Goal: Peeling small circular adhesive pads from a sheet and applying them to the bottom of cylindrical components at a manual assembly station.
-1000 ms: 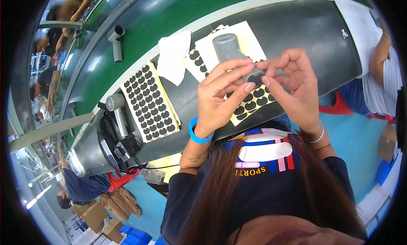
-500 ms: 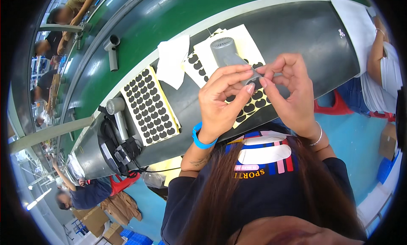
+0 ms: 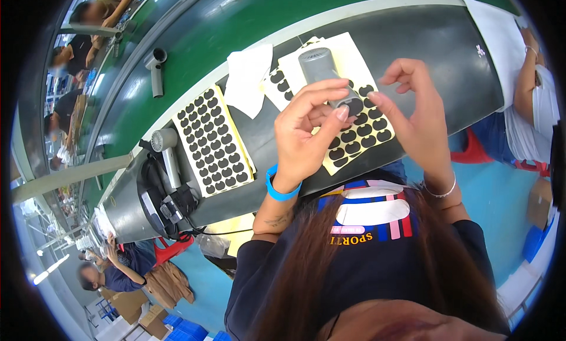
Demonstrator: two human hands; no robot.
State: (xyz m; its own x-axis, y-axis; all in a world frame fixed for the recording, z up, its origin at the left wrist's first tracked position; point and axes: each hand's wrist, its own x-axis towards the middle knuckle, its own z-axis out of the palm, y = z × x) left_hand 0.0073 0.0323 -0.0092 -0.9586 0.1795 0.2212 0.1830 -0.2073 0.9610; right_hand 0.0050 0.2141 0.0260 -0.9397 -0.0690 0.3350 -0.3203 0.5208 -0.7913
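Note:
My left hand [image 3: 306, 126] grips a grey hair dryer [image 3: 317, 61] by its handle, with the round vented head pointing away from me. At the handle's near end, beside my left thumb, a dark rounded face [image 3: 354, 106] shows. My right hand [image 3: 413, 108] is off the dryer, just right of it, with thumb and fingers apart and nothing visible between them. Beneath the dryer lies a pale yellow sheet of black rounded stickers [image 3: 364, 129], partly covered by my left hand.
Left of my hands are another sticker sheet [image 3: 215, 142] and a blank white sheet [image 3: 247, 76]. A second grey hair dryer [image 3: 169, 158] lies by black strapped gear [image 3: 154, 202]. Another dryer [image 3: 156, 73] rests on the green conveyor [image 3: 203, 37]. Co-workers sit at both sides.
My right hand has let go of the dryer's handle end and drawn away to the right, its fingers spreading. My left hand still holds the dryer in about the same place.

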